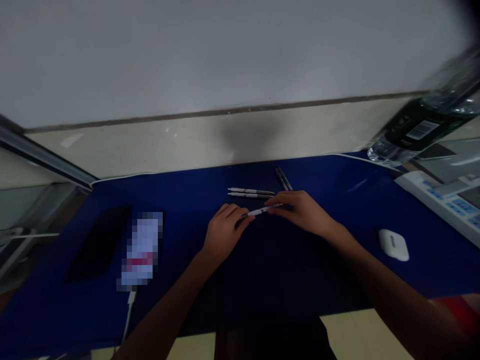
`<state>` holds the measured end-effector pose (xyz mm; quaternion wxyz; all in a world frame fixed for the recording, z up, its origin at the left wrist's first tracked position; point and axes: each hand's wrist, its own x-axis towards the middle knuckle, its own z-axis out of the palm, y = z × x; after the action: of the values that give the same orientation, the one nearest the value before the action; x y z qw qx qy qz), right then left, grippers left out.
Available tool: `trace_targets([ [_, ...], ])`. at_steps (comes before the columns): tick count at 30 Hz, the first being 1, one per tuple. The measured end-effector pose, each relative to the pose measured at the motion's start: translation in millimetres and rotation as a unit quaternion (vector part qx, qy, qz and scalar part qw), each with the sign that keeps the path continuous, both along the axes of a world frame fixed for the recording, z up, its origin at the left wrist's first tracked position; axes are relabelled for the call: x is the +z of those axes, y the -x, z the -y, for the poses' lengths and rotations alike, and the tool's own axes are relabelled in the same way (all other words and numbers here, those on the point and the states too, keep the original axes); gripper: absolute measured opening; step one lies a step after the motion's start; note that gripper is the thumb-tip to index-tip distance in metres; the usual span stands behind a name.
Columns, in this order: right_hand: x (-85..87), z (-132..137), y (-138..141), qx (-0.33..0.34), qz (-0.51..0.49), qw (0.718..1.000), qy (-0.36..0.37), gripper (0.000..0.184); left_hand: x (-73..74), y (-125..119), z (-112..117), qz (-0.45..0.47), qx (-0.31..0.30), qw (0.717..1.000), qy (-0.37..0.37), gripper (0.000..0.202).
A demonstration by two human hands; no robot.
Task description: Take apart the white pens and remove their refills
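A slim pen (258, 212), white along its middle, lies between my two hands just above the blue tabletop (187, 200). My left hand (225, 227) pinches its dark end between thumb and fingers. At the opposite end my right hand (300, 212) also grips it, thumb and fingers closed. Behind my hands two white and grey pens (247, 192) lie side by side, pointing left to right. Two darker pens (283, 178) rest on the table past my right hand, their near ends partly hidden by it.
To the left are a phone (140, 250) with a blurred-out screen, its white cable (128, 312), and a dark flat object (98, 242). On the right sit a white earbud case (393, 245), a power strip (442, 202) and a plastic bottle (420, 125). A pale wall (168, 145) bounds the back.
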<state>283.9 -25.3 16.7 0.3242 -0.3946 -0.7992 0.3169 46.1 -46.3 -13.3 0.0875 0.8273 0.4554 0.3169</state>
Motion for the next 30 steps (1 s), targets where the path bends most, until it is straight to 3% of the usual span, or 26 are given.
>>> trace_targets([
  [6, -5.6, 11.1, 17.7, 0.040, 0.179, 0.979, -0.088, 0.023, -1.2, 2.0, -1.5, -0.031, -0.043, 0.993, -0.102, 0.014],
  [11, -5.7, 12.0, 19.5, 0.045, 0.174, 0.978, -0.106, 0.022, -1.4, 3.6, -0.2, -0.045, -0.043, 0.991, -0.119, 0.012],
  [16, -8.9, 12.4, 21.5, -0.011, 0.143, 0.976, -0.166, 0.016, -0.5, 4.3, -0.1, -0.080, -0.031, 0.989, -0.119, 0.014],
  [19, -8.6, 9.5, 18.0, -0.032, 0.151, 0.974, -0.167, 0.015, 2.0, 2.5, -0.1, -0.089, 0.007, 0.991, -0.097, 0.021],
  [24, -4.4, -8.7, -8.8, -0.156, 0.157, 0.960, -0.169, 0.015, 5.3, 1.7, -0.8, -0.072, 0.076, 0.994, -0.033, 0.042],
  [27, -8.2, -23.4, -31.7, -0.277, 0.161, 0.928, -0.191, 0.017, 3.0, 2.9, -1.9, -0.085, 0.061, 0.994, -0.030, 0.028],
  [30, -17.9, -35.6, -50.3, -0.344, 0.174, 0.903, -0.190, 0.021, -0.9, 3.7, -2.5, -0.100, 0.025, 0.994, -0.033, 0.021],
])
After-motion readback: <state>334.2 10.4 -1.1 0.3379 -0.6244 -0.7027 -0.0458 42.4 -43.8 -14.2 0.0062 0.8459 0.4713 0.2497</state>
